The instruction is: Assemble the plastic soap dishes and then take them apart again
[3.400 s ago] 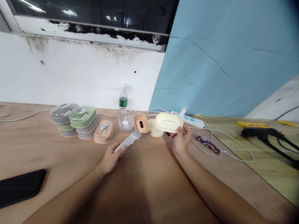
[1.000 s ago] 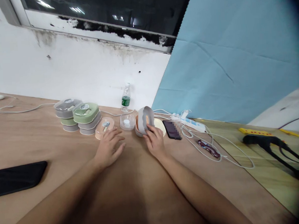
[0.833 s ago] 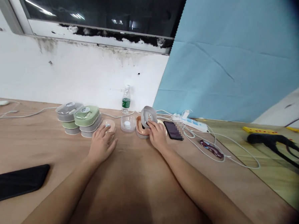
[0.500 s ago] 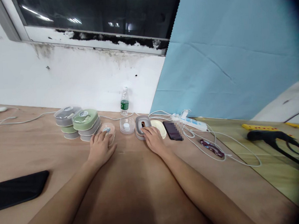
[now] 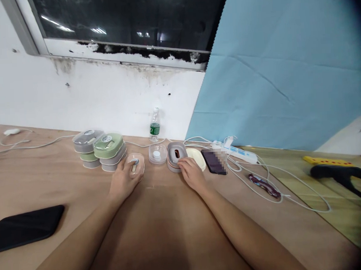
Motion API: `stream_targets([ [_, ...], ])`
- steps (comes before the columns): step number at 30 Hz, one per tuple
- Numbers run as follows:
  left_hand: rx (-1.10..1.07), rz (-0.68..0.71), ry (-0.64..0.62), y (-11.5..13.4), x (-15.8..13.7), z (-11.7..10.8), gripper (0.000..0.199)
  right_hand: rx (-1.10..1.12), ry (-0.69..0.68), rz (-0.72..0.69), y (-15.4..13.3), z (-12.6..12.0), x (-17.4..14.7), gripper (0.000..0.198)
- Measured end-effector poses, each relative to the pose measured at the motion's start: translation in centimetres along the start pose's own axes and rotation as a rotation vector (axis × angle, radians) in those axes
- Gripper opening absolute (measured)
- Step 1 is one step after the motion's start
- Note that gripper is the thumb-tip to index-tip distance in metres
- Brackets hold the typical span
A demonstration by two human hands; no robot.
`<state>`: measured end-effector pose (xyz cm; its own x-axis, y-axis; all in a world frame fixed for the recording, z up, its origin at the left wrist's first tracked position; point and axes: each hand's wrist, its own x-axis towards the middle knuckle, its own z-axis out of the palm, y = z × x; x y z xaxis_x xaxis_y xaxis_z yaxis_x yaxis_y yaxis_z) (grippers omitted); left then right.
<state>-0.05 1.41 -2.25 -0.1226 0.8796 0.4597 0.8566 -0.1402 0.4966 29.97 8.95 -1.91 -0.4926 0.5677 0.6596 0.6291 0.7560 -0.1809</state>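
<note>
My left hand (image 5: 126,181) curls around a small pink box with a clear lid (image 5: 137,164), its fingers over the left side and the thumb along the near edge. The box rests on the table, beside the stacked boxes. My right hand (image 5: 193,174) has its fingers bent and close together on the near right edge of a grey oval box (image 5: 176,148), which has a dark slot in its top. Its thumb is hidden. Between the two boxes lies a clear round-cornered lid (image 5: 157,154) with a white centre. A cream-coloured lid (image 5: 196,157) is partly behind my right hand.
Stacked grey boxes (image 5: 89,141) and green-topped boxes (image 5: 109,146) stand at the left. A water bottle (image 5: 155,126) stands by the wall. To the right are a dark phone (image 5: 212,162), a power strip (image 5: 237,151) with cables and a maroon patterned object (image 5: 264,186). A black slab (image 5: 26,227) lies near left.
My left fingers have shifted from the top of the pink box to grip its side. My right fingertips have slid from the grey box's top to its near edge. The view has shifted slightly.
</note>
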Motion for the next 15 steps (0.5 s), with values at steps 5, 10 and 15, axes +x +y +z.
stream_targets([
  [5,-0.092,0.018,0.17,0.8,0.0,-0.7,0.054,-0.008,0.007,0.003,0.0,-0.2,0.2,0.026],
  [10,-0.295,0.077,0.311,2.4,-0.5,-1.7,0.074,-0.032,0.183,-0.008,-1.3,-0.5,-0.1,0.021],
  [15,-0.631,0.066,0.197,4.5,-1.9,-0.5,0.058,0.157,0.065,-0.258,-6.4,1.0,-0.6,0.03],
])
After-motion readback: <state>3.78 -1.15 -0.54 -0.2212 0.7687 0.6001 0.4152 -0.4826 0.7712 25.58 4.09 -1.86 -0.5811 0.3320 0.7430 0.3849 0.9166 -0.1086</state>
